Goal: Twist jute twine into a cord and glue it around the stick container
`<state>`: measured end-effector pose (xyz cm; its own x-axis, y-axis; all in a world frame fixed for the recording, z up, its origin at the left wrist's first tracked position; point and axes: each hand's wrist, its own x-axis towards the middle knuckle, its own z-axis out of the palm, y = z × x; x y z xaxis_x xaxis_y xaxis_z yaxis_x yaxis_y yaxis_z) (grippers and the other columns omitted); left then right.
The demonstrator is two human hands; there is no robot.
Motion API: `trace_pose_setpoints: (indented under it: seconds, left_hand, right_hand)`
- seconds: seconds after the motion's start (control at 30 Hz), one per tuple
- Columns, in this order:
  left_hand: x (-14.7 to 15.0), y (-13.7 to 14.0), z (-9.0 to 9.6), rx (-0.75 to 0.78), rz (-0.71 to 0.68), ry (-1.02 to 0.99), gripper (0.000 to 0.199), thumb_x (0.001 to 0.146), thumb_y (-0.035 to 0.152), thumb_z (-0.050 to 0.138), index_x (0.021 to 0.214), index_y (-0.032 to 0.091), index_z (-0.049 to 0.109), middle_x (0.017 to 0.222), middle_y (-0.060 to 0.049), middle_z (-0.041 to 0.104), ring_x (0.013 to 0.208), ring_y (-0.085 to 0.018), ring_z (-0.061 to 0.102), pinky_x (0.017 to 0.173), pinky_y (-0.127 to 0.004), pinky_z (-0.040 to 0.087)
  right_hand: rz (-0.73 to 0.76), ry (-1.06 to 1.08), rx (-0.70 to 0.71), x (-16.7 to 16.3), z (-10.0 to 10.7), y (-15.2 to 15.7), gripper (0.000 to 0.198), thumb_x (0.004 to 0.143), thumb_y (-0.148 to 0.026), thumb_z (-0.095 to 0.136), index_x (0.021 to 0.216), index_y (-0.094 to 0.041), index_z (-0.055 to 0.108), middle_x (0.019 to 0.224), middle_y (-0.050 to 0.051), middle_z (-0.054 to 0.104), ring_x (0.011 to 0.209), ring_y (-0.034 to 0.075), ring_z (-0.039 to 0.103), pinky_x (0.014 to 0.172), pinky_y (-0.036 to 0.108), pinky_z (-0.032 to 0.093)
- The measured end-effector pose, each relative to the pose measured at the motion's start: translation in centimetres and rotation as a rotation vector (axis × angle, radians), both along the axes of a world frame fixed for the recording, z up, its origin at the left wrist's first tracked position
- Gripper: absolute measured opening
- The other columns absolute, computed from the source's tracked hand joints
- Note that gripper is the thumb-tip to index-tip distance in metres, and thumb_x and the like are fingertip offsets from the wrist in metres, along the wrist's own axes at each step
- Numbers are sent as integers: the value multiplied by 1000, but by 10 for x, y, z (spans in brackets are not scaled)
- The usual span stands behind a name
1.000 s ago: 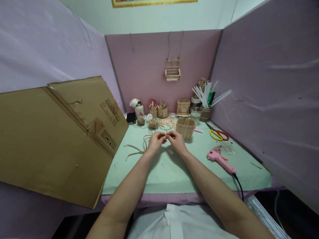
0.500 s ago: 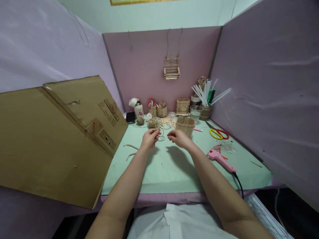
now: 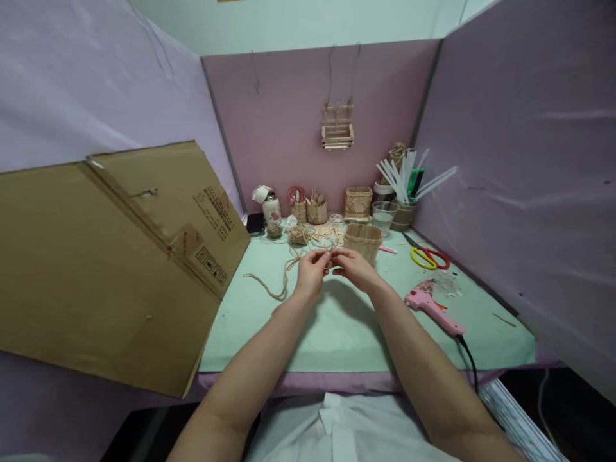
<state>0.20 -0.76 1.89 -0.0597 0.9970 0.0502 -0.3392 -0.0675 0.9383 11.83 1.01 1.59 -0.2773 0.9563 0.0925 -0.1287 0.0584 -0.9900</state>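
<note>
My left hand (image 3: pixel 312 271) and my right hand (image 3: pixel 355 267) meet at the fingertips above the middle of the table, both closed in a pinch on jute twine. One length of the twine (image 3: pixel 285 282) trails from beside my left hand onto the cloth and curls to the left. The exact spot between the fingertips is too small to make out. Right behind my right hand stands a woven-looking tan basket (image 3: pixel 363 236), upright. A ball of twine (image 3: pixel 298 234) lies behind my left hand, with loose strands and thin wooden pieces (image 3: pixel 329 231) near it.
A pink glue gun (image 3: pixel 436 311) lies at the right, with red-and-yellow scissors (image 3: pixel 430 258) behind it. Along the back stand a second basket (image 3: pixel 359 201), a clear cup (image 3: pixel 384 218), white glue sticks (image 3: pixel 398 176) and a jar (image 3: pixel 271 206). A big cardboard sheet (image 3: pixel 120 276) leans at the left.
My hands, apart before, have come together at the fingertips. My left hand moved right, and the trailing twine was drawn along and now lies in a different curve. The view shifted slightly.
</note>
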Motion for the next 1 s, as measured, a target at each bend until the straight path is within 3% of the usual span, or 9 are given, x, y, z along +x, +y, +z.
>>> trace_pose_setpoints:
  seconds: [0.07,0.13,0.3,0.43,0.5,0.57,0.67,0.83,1.0]
  left_hand:
    - [5,4,-15,33,105,91,12,69,23,68,75,13,63,71,-2,64,64,-8,55,60,-20,42]
    - [6,7,-25,44,108,173,9,70,22,65,74,13,65,75,-4,67,71,-12,59,68,-24,45]
    - [-16,6,-8,129,-125,692,14,73,24,60,73,14,71,72,-6,68,71,-18,60,69,-27,44]
    - [-67,12,14,144,354,1138,26,77,32,60,97,19,69,109,-12,65,97,-23,59,81,-31,43]
    - [-91,20,15,-9,402,1271,45,68,39,69,109,19,64,115,-17,61,99,-28,60,79,-35,43]
    - [-106,27,10,-125,260,1304,48,63,35,74,106,16,64,100,-17,66,92,-29,62,76,-36,44]
    - [-114,34,6,-187,123,1208,28,68,20,64,96,17,67,79,-11,69,77,-24,63,72,-33,44]
    - [-130,29,21,-65,589,1212,31,79,18,46,102,19,67,90,-10,69,90,-24,62,81,-34,44]
    - [-124,20,24,-60,709,1319,38,78,24,55,114,16,64,122,-20,56,115,-34,50,90,-42,41]
  right_hand:
    - [-41,78,-104,5,-5,-4,19,69,-28,59,82,-18,68,81,6,68,72,15,62,59,24,47]
    - [-62,72,-113,7,-10,-5,22,70,-33,62,84,-18,69,87,7,69,76,16,62,58,23,47]
    - [-287,-68,56,3,-21,0,30,66,-45,66,68,-15,68,61,3,62,55,11,51,48,21,39]
    - [-357,-45,32,2,-24,2,29,65,-43,65,68,-14,68,65,5,64,53,10,48,47,21,38]
    - [-361,-39,15,2,-24,1,29,64,-42,64,69,-14,68,66,5,64,53,10,48,48,22,38]
    - [-355,-47,13,3,-24,1,29,64,-43,64,69,-14,69,66,5,65,53,10,48,48,22,38]
    - [-349,-70,22,4,-25,2,30,65,-43,65,69,-14,69,67,5,65,53,10,48,49,22,39]
    - [-325,-91,15,4,-29,4,31,65,-43,63,70,-14,69,67,6,65,53,10,48,48,22,38]
    - [-254,-41,-27,2,-25,-1,33,66,-46,65,76,-14,71,75,7,68,58,11,52,52,22,39]
